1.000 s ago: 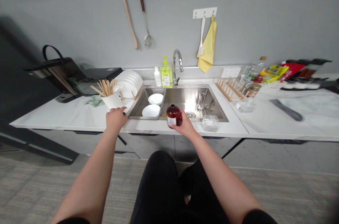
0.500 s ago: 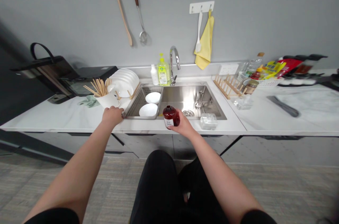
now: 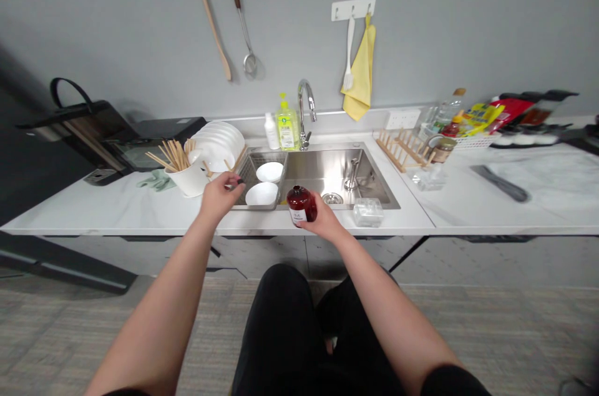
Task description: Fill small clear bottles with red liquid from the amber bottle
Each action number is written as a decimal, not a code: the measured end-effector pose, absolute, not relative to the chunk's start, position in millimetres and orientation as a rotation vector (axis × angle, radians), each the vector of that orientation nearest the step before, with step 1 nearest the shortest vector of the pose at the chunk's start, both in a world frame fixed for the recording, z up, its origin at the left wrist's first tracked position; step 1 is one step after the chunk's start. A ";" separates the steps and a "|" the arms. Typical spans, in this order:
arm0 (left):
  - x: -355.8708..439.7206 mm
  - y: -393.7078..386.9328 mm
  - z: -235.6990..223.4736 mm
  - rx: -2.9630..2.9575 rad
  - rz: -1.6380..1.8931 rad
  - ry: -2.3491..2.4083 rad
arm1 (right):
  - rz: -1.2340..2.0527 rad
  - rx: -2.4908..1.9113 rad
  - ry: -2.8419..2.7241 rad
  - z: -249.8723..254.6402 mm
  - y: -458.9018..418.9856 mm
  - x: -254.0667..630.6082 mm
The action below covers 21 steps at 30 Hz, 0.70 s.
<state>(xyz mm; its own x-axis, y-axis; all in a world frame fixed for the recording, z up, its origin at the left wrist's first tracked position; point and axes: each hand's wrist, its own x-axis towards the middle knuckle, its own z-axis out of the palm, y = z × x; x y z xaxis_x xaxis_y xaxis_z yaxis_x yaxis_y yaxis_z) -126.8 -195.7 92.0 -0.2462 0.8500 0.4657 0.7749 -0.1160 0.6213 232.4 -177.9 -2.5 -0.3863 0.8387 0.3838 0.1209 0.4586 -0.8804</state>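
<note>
Here's the right hand [image 3: 325, 219], closed firmly around a dark red bottle [image 3: 301, 204], white label turned our way. The bottle overlaps the front rim of the stainless steel sink [image 3: 330, 173] in this view; how far above it, you can't tell from here. Over to the left hand [image 3: 219, 196]: fingers curled in, narrow, right at the near corner of a wire dish rack [image 3: 263, 165]. Touching that corner or just short of it? Can't tell, and can't tell if those fingers hold anything either.

The rack sits in the sink's left side with 2 white bowls [image 3: 261, 194] inside, one behind the other, and the nearer bowl lies just left of the bottle. Crowding the left hand, a white cup [image 3: 189, 180] of wooden chopsticks [image 3: 173, 156] stands on the white marble countertop [image 3: 93, 215], with a stack of white plates [image 3: 218, 146] right behind it. Behind the sink rise a chrome faucet [image 3: 304, 109] and a green dish soap pump bottle [image 3: 287, 128]. A clear plastic box [image 3: 367, 212] sits at the sink's front right corner, and a wooden plate rack [image 3: 402, 150] stands farther right.
</note>
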 end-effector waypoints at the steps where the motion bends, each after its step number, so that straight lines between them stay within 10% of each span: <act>1: -101.4 -196.5 90.8 1.759 1.529 1.815 | 0.992 -0.811 -1.806 -2.9 -177.7 232.4; 9: 46.4 -198.7 59.9 1.429 1.833 1.119 | 0.954 -0.781 -1.846 -4.9 -176.8 229.1; 21: 46.1 -201.0 54.6 1.713 1.749 1.194 | 0.957 -0.770 -1.852 1.4 -177.8 228.5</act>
